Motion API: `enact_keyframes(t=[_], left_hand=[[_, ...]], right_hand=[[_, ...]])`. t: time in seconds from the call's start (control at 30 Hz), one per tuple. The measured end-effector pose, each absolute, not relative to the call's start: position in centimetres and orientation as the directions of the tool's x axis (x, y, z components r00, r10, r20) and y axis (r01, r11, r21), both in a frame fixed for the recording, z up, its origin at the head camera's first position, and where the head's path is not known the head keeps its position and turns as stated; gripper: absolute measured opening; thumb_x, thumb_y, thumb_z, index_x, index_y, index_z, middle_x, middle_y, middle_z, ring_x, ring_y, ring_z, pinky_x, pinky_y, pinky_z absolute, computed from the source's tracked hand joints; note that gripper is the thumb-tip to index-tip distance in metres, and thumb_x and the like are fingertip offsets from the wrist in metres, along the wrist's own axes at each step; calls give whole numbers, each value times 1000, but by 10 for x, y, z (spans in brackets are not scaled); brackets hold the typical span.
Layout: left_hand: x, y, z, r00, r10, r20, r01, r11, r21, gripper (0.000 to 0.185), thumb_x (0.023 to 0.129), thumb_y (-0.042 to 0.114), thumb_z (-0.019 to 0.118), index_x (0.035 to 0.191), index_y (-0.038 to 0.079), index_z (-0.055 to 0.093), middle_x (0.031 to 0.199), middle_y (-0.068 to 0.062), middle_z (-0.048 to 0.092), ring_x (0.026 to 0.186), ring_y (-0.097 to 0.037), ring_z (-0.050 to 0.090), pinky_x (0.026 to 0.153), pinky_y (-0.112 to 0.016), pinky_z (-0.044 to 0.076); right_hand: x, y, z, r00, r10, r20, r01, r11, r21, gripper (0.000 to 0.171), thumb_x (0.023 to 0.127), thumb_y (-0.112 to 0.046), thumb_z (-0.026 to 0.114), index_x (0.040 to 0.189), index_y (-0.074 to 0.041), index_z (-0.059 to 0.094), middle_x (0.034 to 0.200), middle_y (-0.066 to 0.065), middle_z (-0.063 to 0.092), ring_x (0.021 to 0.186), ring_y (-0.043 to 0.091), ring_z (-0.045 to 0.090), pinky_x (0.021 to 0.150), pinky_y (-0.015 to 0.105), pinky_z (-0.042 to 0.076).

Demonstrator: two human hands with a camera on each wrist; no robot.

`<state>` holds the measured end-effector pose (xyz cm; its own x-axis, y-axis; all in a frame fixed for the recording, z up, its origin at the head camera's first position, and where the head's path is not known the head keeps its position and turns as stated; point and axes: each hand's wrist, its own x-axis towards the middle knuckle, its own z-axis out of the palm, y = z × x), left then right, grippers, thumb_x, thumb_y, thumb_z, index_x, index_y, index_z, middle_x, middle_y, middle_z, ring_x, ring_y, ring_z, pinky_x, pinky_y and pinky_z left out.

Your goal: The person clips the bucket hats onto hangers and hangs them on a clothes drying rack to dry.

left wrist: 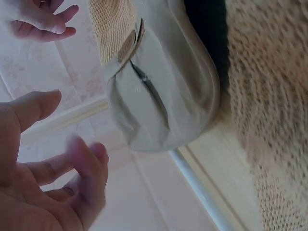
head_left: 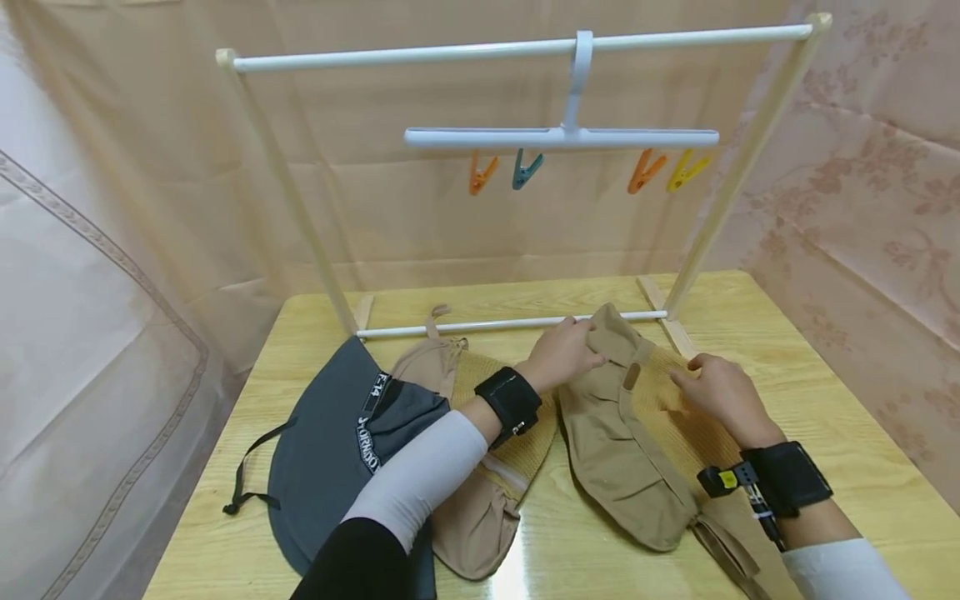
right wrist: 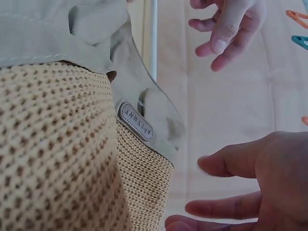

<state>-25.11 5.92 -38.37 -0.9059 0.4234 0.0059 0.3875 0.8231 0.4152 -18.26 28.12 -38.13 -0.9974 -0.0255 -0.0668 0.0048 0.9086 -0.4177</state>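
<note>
A wooden table (head_left: 825, 433) carries a drying rack (head_left: 517, 46), taken here as the landmark. From the rack's top bar a white clip hanger (head_left: 562, 137) is hung, with orange, teal and yellow pegs dangling under it, free of any load.

In front of the rack's lower rail, three hats are laid flat, probably so that each can be taken up in turn. A tan hat (head_left: 637, 442) with a woven straw panel lies nearest the rail's right half; a second tan hat (head_left: 480, 500) and a grey hat (head_left: 330, 450) lie to the left of it, largely under the left forearm.

The left hand (head_left: 562, 354) is seen at the tan hat's top edge, just short of the rail, and the right hand (head_left: 712, 387) over its straw panel. In both wrist views the fingers are spread and loose, grasping nothing.
</note>
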Motion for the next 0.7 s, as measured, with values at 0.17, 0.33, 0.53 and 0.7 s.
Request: enact_keyframes(t=[0.17, 0.33, 0.53, 0.7], left_hand=[[-247, 63, -387, -896, 443, 38, 413, 798, 439, 53, 92, 39, 67, 135, 10, 55, 133, -13, 56, 104, -22, 64, 85, -28, 53], [-243, 69, -389, -905, 424, 32, 394, 809, 437, 52, 91, 38, 68, 134, 12, 56, 134, -10, 55, 104, -21, 64, 84, -26, 53], [-239, 80, -397, -904, 428, 4, 387, 812, 437, 55, 90, 42, 68, 136, 14, 56, 144, -10, 47, 104, -20, 63, 83, -25, 52], [-237, 88, -400, -898, 440, 4, 401, 815, 419, 54, 91, 42, 67, 136, 13, 57, 145, -10, 47, 113, -19, 59, 91, -26, 50]], right_hand=[[-180, 288, -383, -993, -21, -112, 29, 902, -430, 53, 98, -31, 53, 109, 21, 57, 89, 31, 64, 71, 33, 61, 62, 42, 48], [-176, 294, -386, -988, -12, -154, 57, 900, -432, 52, 97, -33, 54, 106, 19, 57, 89, 28, 64, 72, 31, 60, 62, 39, 47], [-169, 301, -391, -984, 10, -178, 87, 900, -427, 52, 95, -35, 57, 100, 17, 57, 84, 24, 60, 70, 28, 55, 59, 33, 42], [-164, 304, -395, -987, 40, -159, 105, 900, -424, 46, 94, -37, 57, 79, 6, 57, 66, 12, 51, 61, 23, 48, 54, 32, 36]])
